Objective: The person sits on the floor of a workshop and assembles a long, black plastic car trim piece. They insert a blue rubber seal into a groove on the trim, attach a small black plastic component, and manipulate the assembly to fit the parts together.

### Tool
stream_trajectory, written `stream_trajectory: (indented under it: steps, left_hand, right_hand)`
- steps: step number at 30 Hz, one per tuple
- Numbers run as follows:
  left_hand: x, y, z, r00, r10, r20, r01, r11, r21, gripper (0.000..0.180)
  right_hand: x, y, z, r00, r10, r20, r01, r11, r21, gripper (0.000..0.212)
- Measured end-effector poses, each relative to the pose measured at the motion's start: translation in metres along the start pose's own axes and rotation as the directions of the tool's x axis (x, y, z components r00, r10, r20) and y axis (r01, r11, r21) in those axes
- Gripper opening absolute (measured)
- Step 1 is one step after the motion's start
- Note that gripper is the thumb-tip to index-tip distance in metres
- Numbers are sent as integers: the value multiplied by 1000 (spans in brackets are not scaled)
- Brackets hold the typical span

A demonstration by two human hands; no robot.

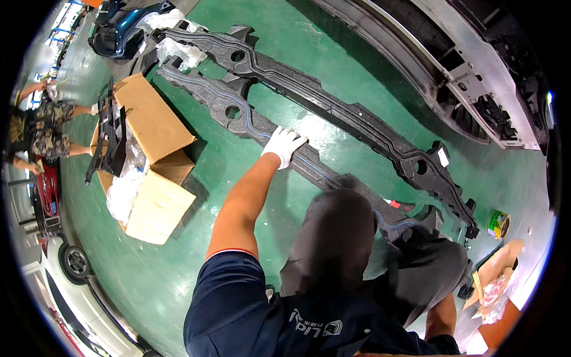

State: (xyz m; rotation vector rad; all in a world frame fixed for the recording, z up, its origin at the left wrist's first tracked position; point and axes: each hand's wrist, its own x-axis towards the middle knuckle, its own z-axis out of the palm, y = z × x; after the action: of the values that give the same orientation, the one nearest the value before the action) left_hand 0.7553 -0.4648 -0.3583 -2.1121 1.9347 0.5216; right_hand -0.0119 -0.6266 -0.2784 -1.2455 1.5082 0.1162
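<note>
Bright light; white glare on glossy green floor (333, 59) near my white-gloved fingers (296, 141). Soft shadow beside brown cardboard box (151, 119). Edges bowed, rim black.

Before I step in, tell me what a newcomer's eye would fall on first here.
First, the long dark grey piece with a blue line along it, slanting across the middle of the green floor, and a similar dark piece beside it, farther from the person. Next, the white-gloved left hand resting on the nearer piece. Then the open cardboard box at left, with clear plastic showing in it.
</note>
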Motion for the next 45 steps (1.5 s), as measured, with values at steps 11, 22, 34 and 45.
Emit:
stream_trajectory:
  steps: [11,22,34,45]
  left_hand:
    - [-8,-15,15,993,4,-117,-9,999,-41,105]
    - [6,-7,-5,966,-198,167,186,979,87,117]
    - [-3,119,-9,998,6,65,-2,999,-53,138]
    - [49,198,42,965,228,129,-221,973,-69,85]
  right_hand:
    - [-90,64,-8,984,99,-149,-72,982,177,24]
    - [-79,54,-96,987,-106,-124,44,904,-424,16]
    - [-16,-18,9,976,-9,-217,-107,849,-517,38]
    - [-84,46,-95,822,410,-396,-442,897,13,45]
